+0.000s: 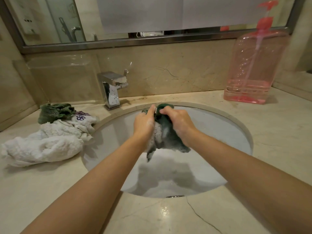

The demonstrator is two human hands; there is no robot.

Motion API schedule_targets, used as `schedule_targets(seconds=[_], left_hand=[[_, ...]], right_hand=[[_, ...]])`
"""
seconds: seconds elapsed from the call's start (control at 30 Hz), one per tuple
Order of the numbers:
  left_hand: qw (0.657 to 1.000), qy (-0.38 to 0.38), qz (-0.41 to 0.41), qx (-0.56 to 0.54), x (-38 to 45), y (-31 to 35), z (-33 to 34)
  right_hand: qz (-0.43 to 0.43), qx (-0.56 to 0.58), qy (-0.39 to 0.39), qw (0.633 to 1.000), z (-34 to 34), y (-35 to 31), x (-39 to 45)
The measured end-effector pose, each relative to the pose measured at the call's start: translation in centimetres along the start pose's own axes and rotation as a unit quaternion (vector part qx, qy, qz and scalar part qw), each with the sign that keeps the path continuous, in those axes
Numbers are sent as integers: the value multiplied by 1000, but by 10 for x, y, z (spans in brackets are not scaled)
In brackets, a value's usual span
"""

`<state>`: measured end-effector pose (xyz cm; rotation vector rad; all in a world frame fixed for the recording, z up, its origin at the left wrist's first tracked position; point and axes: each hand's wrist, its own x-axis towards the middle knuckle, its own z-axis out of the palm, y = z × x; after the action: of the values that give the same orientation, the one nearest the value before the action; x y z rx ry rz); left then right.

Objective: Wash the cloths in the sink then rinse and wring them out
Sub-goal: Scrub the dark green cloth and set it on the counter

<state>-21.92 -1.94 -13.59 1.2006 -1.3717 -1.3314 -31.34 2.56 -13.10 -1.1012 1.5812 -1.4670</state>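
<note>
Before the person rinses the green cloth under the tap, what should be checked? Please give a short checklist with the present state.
1. Both hands grip the green cloth, left hand and right hand: ok.
2. Cloth is soaped, foam visible: ok.
3. Cloth is held over the sink: ok.
4. Faucet running: not ok, no stream visible.
5. Drain open: cannot tell.
6. Other cloths wait on the counter, outside the basin: ok.

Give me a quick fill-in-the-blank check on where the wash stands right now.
1. Both hands grip a soapy ____ cloth over the sink.
2. The pile of other cloths lies on the counter to the ____ of the sink.
3. The pump bottle holds ____ liquid.

Missing words: green; left; pink
</note>
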Motion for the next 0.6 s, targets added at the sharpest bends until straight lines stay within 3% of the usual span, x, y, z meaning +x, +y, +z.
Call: schedule_targets(seconds=[0.07,0.17,0.3,0.43,0.6], left_hand=[[995,-35,-35,-92,-8,2,12],[995,-51,-30,-82,-19,5,26],[995,-40,-23,-89,-14,4,19],[983,-66,-95,-142,-24,11,14],[986,-40,-74,-146,-20,16,11]], right_hand=[[-81,-50,61,994,11,-2,-5],[-132,-130,151,971,6,-1,0],[-210,-128,131,960,24,5,-10],[-146,-149,142,968,21,-1,-2],[-205,-184,107,955,20,1,-9]])
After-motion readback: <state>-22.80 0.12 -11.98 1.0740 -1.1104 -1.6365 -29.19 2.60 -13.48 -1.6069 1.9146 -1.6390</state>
